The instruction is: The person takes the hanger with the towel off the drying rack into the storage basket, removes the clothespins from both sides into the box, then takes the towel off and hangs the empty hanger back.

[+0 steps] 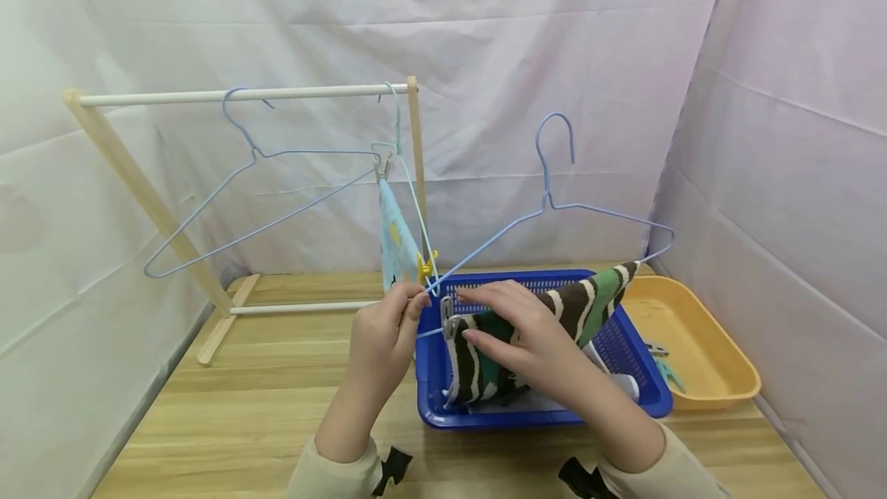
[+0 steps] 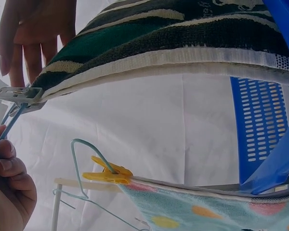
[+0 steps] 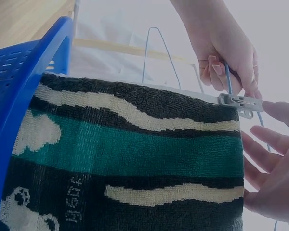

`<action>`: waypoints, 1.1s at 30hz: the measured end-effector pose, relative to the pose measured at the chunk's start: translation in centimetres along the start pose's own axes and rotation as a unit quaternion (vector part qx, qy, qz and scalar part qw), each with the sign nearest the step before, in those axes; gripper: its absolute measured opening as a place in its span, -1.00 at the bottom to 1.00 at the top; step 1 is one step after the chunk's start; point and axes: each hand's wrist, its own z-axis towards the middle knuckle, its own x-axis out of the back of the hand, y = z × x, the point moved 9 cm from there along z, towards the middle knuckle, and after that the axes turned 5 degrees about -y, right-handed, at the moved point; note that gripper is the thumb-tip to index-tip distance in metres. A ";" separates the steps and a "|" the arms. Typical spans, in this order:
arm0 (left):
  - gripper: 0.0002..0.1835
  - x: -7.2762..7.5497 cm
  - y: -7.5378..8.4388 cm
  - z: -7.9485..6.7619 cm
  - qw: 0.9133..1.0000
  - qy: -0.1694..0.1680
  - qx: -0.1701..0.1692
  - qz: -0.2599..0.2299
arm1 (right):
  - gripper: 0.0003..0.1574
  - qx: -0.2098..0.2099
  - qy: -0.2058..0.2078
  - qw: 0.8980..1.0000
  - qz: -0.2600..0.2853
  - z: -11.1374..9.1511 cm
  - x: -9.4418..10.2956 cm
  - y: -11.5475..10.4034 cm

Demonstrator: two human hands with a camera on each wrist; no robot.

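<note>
My left hand [image 1: 385, 329] grips the left end of a blue wire hanger [image 1: 487, 243], its hook pointing up. A striped green, brown and cream towel [image 1: 585, 306] is folded over the hanger's lower bar. At the towel's left corner a grey clothespin [image 3: 241, 102] clamps it to the bar. Beside that clothespin is my right hand [image 1: 530, 333], fingers spread and fairly straight; in the right wrist view the thumb tip is at the clothespin's handle end. Whether it touches is hard to tell. The towel hangs over a blue basket [image 1: 523, 418].
On the left stands a drying rack [image 1: 173, 97] with a bare blue hanger [image 1: 197, 210] and a light-green hanger holding a light-blue towel [image 1: 398, 233], clipped with a yellow clothespin [image 2: 108, 172]. A yellow tray [image 1: 721, 345] at right contains clothespins [image 1: 668, 374]. White cloth lies in the basket.
</note>
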 end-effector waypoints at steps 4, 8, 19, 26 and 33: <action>-0.61 0.0 0.0 0.0 1.000 0.000 -0.001 0.000 | -0.50 -0.002 -0.014 1.000 -0.002 0.3 -0.3 0.0; -0.61 0.0 0.0 0.0 1.000 0.000 -0.002 -0.003 | -0.51 -0.013 -0.023 1.000 0.004 0.4 -0.5 0.1; -0.61 -0.2 0.2 0.0 1.000 -0.001 -0.003 -0.005 | -0.55 -0.062 -0.059 0.995 0.060 0.8 -0.8 0.5; -0.61 -0.4 0.2 0.0 1.000 -0.004 -0.004 -0.009 | -0.53 -0.082 -0.081 0.990 0.083 0.9 -1.0 0.8; -0.62 -0.5 0.3 0.0 1.000 -0.006 -0.005 -0.013 | -0.55 -0.095 -0.090 0.987 0.095 1.0 -1.2 1.1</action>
